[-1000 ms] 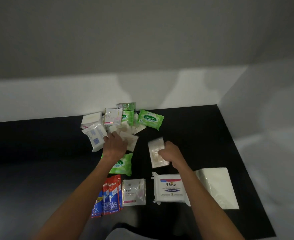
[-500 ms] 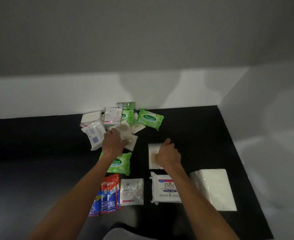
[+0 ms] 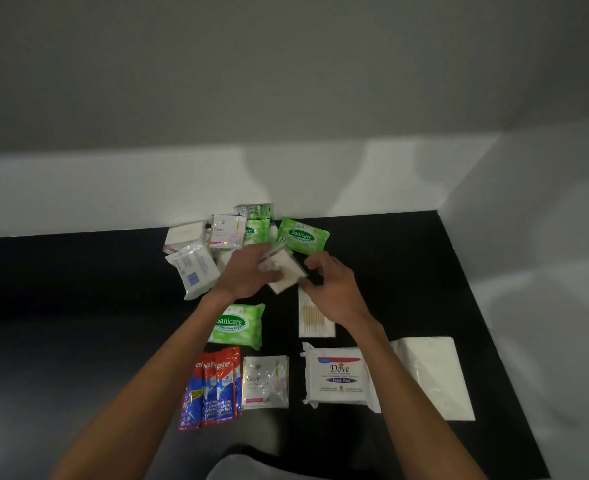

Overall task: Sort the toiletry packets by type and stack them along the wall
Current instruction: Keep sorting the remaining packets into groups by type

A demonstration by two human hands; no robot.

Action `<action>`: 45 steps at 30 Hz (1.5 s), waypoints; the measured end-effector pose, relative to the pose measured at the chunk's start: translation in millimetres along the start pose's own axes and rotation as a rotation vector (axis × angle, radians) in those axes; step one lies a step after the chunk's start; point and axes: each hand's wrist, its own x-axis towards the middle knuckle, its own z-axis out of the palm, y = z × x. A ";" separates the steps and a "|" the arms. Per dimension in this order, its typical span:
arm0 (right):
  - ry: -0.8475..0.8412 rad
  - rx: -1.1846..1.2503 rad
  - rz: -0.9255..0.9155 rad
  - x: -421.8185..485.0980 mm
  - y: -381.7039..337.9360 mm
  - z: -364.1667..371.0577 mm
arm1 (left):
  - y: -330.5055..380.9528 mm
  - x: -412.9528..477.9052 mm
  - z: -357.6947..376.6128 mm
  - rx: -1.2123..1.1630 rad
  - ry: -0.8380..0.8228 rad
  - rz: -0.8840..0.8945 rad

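My left hand (image 3: 248, 275) grips a clear cotton-swab packet (image 3: 286, 271) lifted just above the loose pile by the wall. My right hand (image 3: 334, 289) is at that packet's right edge, fingers spread and touching it. Under my right wrist another cotton-swab packet (image 3: 315, 317) lies flat. The pile holds green Sanicare wipes (image 3: 303, 236), a Dove sachet (image 3: 227, 231), a white box (image 3: 184, 233) and a white-blue packet (image 3: 194, 271). Nearer me lie a Sanicare pack (image 3: 239, 325), red-blue toothpaste sachets (image 3: 213, 386), a Dove sachet (image 3: 265, 382), Dove wipes (image 3: 338, 374) and a white tissue pack (image 3: 431, 375).
The black tabletop (image 3: 78, 289) ends at a white wall (image 3: 113, 192) behind the pile and a white side wall (image 3: 528, 237) on the right. The table's left half holds nothing.
My right hand left the cotton-swab packet flat on the table and moved up to the pile. My left hand lifted another cotton-swab packet out of the pile.
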 end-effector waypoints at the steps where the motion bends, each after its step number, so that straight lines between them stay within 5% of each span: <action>1: -0.001 0.021 -0.048 -1.4 -3.0 -0.5 | 8.9 -1.7 -0.2 -0.008 -0.025 0.034; 6: 0.063 0.035 -0.111 -13.5 -3.5 0.4 | 37.1 -8.7 6.4 -0.081 -0.076 0.079; 12: 0.131 0.052 0.128 -20.3 6.4 -11.5 | 37.0 -24.4 30.9 -0.674 -0.027 -0.245; 14: 0.120 0.086 0.173 -21.7 11.1 -9.2 | 32.7 -29.1 47.9 -0.707 0.000 -0.307; 21: 0.031 -0.082 0.367 -21.4 31.3 10.0 | 19.4 -34.2 94.7 -0.395 0.092 -0.302; 33: -0.146 -0.371 0.342 -18.4 44.2 24.8 | 18.4 -28.7 126.5 -0.021 0.027 -0.287; 45: -0.177 -0.388 0.371 -12.5 40.7 26.0 | 22.9 -30.5 123.6 0.074 -0.029 -0.210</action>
